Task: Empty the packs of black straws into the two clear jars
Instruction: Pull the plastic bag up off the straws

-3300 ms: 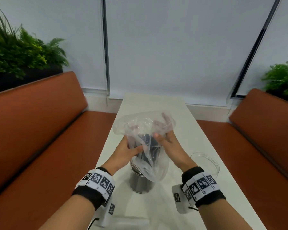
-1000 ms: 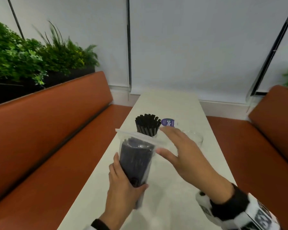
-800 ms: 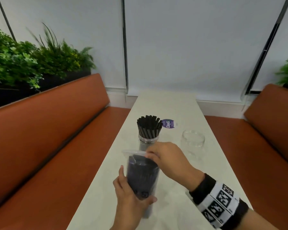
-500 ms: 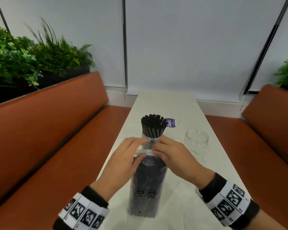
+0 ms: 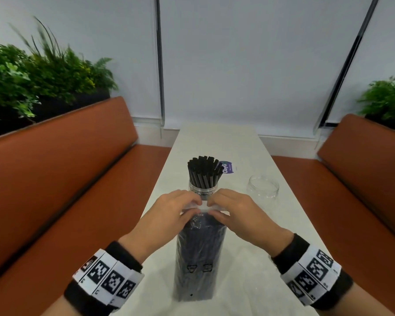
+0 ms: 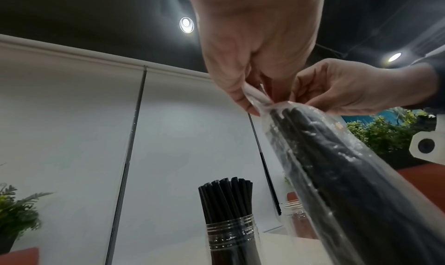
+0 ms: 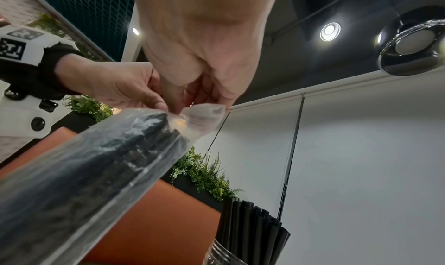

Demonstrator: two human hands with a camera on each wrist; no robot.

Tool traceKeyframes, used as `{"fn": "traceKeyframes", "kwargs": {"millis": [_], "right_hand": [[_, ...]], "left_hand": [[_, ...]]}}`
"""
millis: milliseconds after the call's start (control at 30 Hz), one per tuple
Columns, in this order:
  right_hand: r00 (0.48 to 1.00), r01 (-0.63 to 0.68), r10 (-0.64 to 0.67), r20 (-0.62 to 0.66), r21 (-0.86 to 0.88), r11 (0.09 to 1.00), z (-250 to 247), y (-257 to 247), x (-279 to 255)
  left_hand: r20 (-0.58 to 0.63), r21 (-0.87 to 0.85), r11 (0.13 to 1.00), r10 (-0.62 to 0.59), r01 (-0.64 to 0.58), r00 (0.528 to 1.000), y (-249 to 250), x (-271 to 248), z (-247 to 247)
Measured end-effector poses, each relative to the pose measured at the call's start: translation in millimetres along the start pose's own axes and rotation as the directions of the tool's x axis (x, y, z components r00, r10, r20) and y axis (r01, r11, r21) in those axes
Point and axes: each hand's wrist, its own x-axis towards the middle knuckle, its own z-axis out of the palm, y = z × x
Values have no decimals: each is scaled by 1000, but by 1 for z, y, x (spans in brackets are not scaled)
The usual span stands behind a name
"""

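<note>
A clear plastic pack of black straws (image 5: 198, 254) (image 6: 337, 174) (image 7: 84, 174) stands upright on the white table (image 5: 249, 270) close to me. My left hand (image 5: 176, 213) (image 6: 250, 75) pinches the left side of its sealed top edge. My right hand (image 5: 233, 213) (image 7: 199, 75) pinches the right side of that edge. Behind the pack, a clear jar (image 5: 203, 190) (image 6: 231, 236) holds a bundle of black straws (image 5: 203, 172) (image 7: 255, 227). A second clear jar (image 5: 263, 187) stands empty to the right.
A round purple sticker (image 5: 227, 167) lies on the table behind the filled jar. Orange benches (image 5: 55, 179) (image 5: 363, 179) run along both sides. Potted plants (image 5: 32, 76) sit behind them. A white blind (image 5: 237, 65) closes off the far end.
The pack went from my left hand's grip to standing on the table. My left hand moved up to its top edge, and both hands now pinch that edge close together.
</note>
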Motion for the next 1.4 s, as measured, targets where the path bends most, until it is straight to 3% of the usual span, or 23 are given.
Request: {"fn": "traceKeyframes", "kwargs": {"millis": [100, 200, 367, 600, 800, 967, 1067, 1300, 1400], "right_hand": [[999, 1, -2, -33, -39, 999, 0, -3, 3], [999, -21, 23, -43, 31, 999, -4, -6, 8], [976, -178, 202, -75, 248, 952, -8, -9, 16], [982, -156, 178, -65, 264, 952, -13, -11, 17], [980, -191, 198, -16, 182, 964, -18, -14, 18], [993, -119, 121, -13, 63, 991, -23, -20, 24], [993, -121, 121, -7, -52, 991, -24, -21, 29], [968, -230, 249, -23, 305, 924, -27, -27, 33], [967, -246, 251, 27, 336, 909, -29, -29, 31]], "left_hand": [[2, 94, 993, 64, -64, 998, 1, 1, -2], [24, 137, 981, 133, -135, 991, 5, 5, -6], [-17, -80, 996, -32, 31, 999, 8, 12, -11], [103, -141, 977, -149, 162, 984, 5, 17, -17], [106, -199, 948, -232, 249, 967, 5, 16, -21], [25, -104, 987, -121, 123, 992, 7, 23, -25], [7, -149, 977, -156, 155, 988, 9, 28, -28], [67, -178, 969, -160, 169, 985, 8, 33, -42], [139, -122, 979, -144, 161, 980, 6, 30, -47]]}}
